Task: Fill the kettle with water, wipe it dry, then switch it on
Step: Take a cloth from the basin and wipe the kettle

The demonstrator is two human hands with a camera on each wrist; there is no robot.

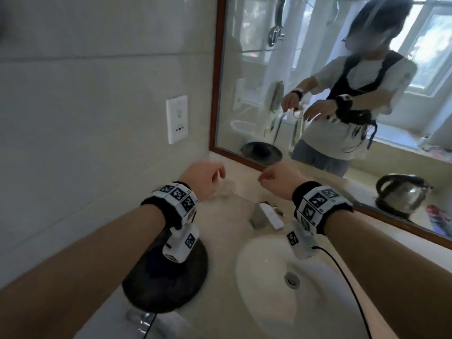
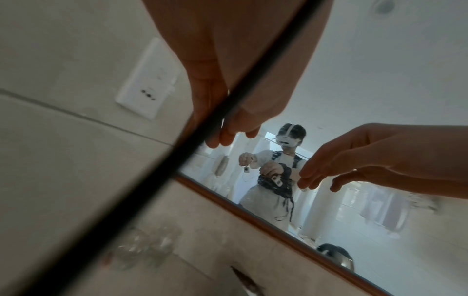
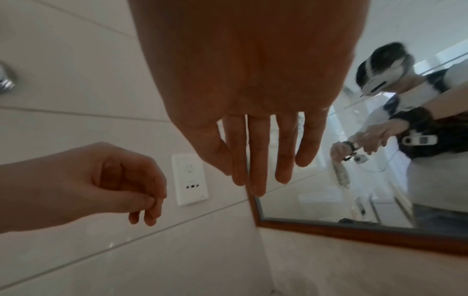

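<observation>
Bathroom counter (image 1: 220,231) and sink (image 1: 249,253) lie below us; our left hand (image 1: 203,176) grip hangs loosely curled, empty; right hand (image 1: 281,178) grip apart, fingers straight; kettle (image 1: 401,194) shows only reflected in the mirror (image 1: 305,69), far right.

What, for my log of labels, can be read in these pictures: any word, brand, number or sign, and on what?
No word, brand or number can be read anywhere.
Left wrist band and right wrist band: black-and-white square code patterns, no letters; tiny marks beside them are too small to read.
Wall socket plate: faint marks, blurred.
White box: no print legible.
</observation>
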